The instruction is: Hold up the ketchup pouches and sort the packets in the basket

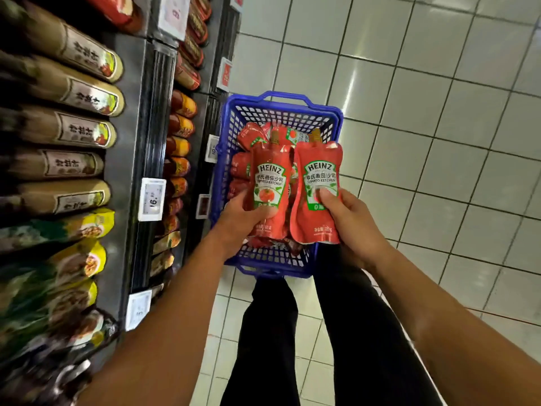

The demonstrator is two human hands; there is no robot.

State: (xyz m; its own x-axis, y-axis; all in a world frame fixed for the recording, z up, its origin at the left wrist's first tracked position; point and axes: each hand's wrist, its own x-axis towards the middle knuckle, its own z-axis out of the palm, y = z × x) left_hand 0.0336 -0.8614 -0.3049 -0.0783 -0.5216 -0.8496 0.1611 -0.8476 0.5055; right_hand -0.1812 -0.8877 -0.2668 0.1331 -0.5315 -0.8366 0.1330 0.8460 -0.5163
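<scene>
My left hand (243, 219) grips a red Heinz tomato ketchup pouch (269, 177) by its lower part, label facing up. My right hand (348, 221) holds a second red ketchup pouch (317, 171), with the thumb pressed on its label. Both pouches hover side by side over a blue plastic basket (292, 105) that stands on the floor. Several more red ketchup pouches (254, 134) lie inside the basket beneath them.
Store shelves (137, 118) run along the left, stocked with brown, yellow and red sauce pouches and price tags (152, 199). White tiled floor (439, 127) spreads to the right. My legs in black trousers (292, 347) stand just behind the basket.
</scene>
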